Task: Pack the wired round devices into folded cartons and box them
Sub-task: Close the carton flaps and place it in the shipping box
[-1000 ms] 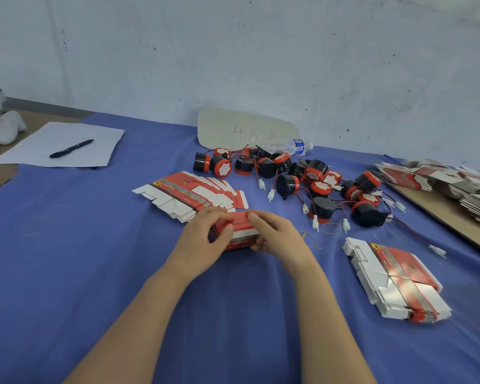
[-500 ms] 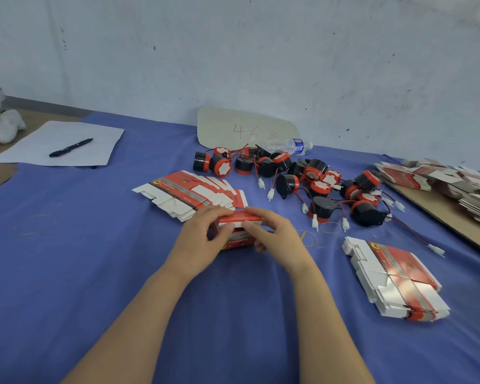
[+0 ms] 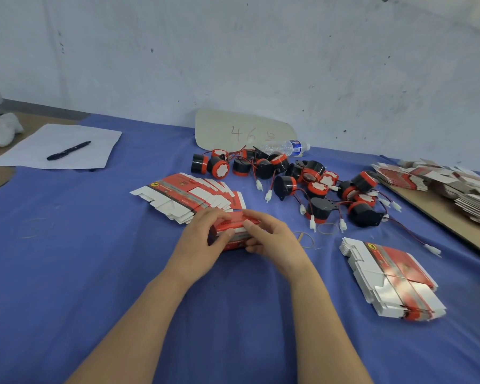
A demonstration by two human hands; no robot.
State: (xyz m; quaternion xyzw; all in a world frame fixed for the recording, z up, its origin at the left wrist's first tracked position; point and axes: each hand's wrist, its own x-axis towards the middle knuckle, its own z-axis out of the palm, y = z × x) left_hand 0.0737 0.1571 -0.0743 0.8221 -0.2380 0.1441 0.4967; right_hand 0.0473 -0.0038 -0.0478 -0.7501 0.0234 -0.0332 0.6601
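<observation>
A small red and white carton (image 3: 237,227) stands on the blue cloth in the middle, held between both hands. My left hand (image 3: 203,245) grips its left end, thumb on the front face. My right hand (image 3: 272,241) grips its right end, with fingers over the top flap. Behind it lies a heap of several black and red round devices (image 3: 313,187) with red-black wires and white plugs. A fanned stack of flat cartons (image 3: 189,196) lies just beyond my left hand. Another flat stack (image 3: 394,278) lies to the right.
A sheet of paper (image 3: 58,146) with a black pen (image 3: 68,151) lies at the far left. A cardboard piece (image 3: 241,131) and a plastic bottle (image 3: 286,147) rest by the wall. More flat cartons (image 3: 449,181) sit on a board at the right. Rubber bands (image 3: 316,231) lie near my right hand.
Both hands have shifted a little on the carton. The top flap has come down and my right fingers now lie over it.
</observation>
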